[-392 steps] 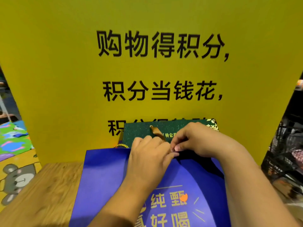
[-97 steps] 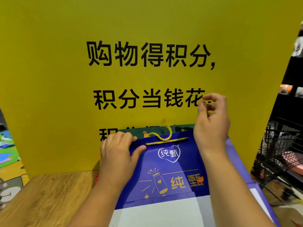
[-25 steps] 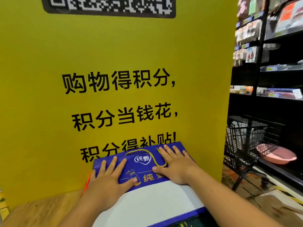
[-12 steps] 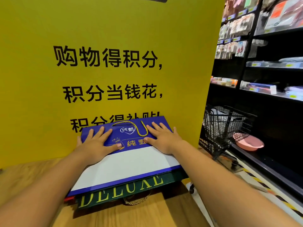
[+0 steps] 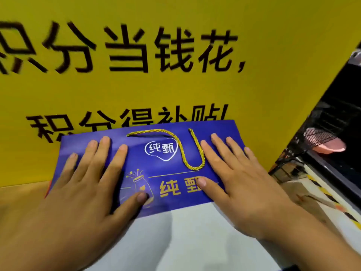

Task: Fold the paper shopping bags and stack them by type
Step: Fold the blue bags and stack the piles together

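Now: left hand (image 5: 82, 194) and right hand (image 5: 244, 184) flat on blue bag (image 5: 136, 159), fingers (image 5: 105, 153) spread. Press evenly, sweep outward along crease, keep gold cord handle (image 5: 195, 151) tucked flat.

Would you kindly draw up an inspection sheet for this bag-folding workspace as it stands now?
Surface: light wooden tabletop, a strip showing at left.
Job's things: blue paper shopping bag lying flat, its printed blue panel over a white panel; gold twisted rope handle lies looped on top.
Clutter: thin red edge peeking from under the bag's left side; cannot tell what it is.
Grips: left hand and right hand both pressed flat on the bag, fingers straight and spread.
Cables: nothing seen.
Surroundings: yellow signboard with black characters directly behind; black wire basket and pink object at right; yellow-black floor tape.
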A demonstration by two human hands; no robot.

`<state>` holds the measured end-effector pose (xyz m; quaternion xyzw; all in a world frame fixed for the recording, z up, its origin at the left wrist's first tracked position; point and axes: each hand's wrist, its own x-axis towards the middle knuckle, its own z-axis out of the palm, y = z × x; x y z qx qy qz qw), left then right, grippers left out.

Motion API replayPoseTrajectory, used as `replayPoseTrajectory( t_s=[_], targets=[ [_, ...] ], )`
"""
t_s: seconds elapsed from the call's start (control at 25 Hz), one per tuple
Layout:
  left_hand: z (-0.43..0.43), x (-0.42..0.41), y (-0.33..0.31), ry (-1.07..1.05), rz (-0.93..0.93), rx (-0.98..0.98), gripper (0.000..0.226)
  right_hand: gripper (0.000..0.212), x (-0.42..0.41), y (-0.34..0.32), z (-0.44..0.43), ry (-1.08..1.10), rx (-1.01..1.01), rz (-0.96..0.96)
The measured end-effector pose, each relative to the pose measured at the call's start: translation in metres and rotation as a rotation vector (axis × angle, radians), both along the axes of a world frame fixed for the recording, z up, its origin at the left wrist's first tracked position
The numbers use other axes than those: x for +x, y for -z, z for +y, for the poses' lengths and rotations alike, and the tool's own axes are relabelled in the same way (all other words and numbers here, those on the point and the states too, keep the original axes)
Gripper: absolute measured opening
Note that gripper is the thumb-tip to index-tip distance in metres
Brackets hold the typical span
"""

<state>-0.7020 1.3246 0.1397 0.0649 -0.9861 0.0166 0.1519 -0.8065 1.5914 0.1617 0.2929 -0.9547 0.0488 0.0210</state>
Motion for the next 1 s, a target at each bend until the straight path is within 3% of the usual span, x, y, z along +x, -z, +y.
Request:
replayPoseTrajectory(
  t_s=[0.16,0.24,0.4,0.48,0.56,0.64,0.72,0.84,1.0],
  targets=[
    [-0.002,0.003,0.001,0.041,0.008,0.016,0.092,0.075,-0.001,0.007,0.002,-0.03,-0.052,0.08],
    [0.003,0.003,-0.001,0.055,-0.009,0.044,0.092,0.075,0.0,0.011,-0.001,-0.009,-0.099,0.013],
    [-0.003,-0.005,-0.012,0.013,-0.335,0.218,0.095,0.079,-0.011,0.006,-0.004,0.036,0.034,-0.211],
    [-0.011,0.001,-0.044,0.069,-0.333,0.406,0.099,0.071,-0.021,-0.031,0.001,-0.022,0.042,-0.41],
    [-0.019,0.013,-0.064,0.051,-0.317,0.612,0.1,0.075,-0.026,-0.059,0.005,-0.031,-0.113,-0.665],
    [-0.025,0.02,-0.069,-0.037,-0.231,0.656,0.089,0.089,-0.024,-0.07,0.009,0.1,-0.341,-0.671],
    [-0.021,0.039,-0.067,-0.268,-0.136,0.769,0.09,0.104,-0.003,-0.066,0.014,0.392,-0.544,-0.623],
    [-0.023,0.061,-0.06,-0.578,-0.064,1.195,0.098,0.082,0.029,-0.049,0.018,0.682,-0.894,-0.806],
    [-0.037,0.062,-0.068,-0.639,-0.215,1.287,0.083,0.066,0.036,-0.045,0.024,0.83,-0.802,-0.913]
  ],
)
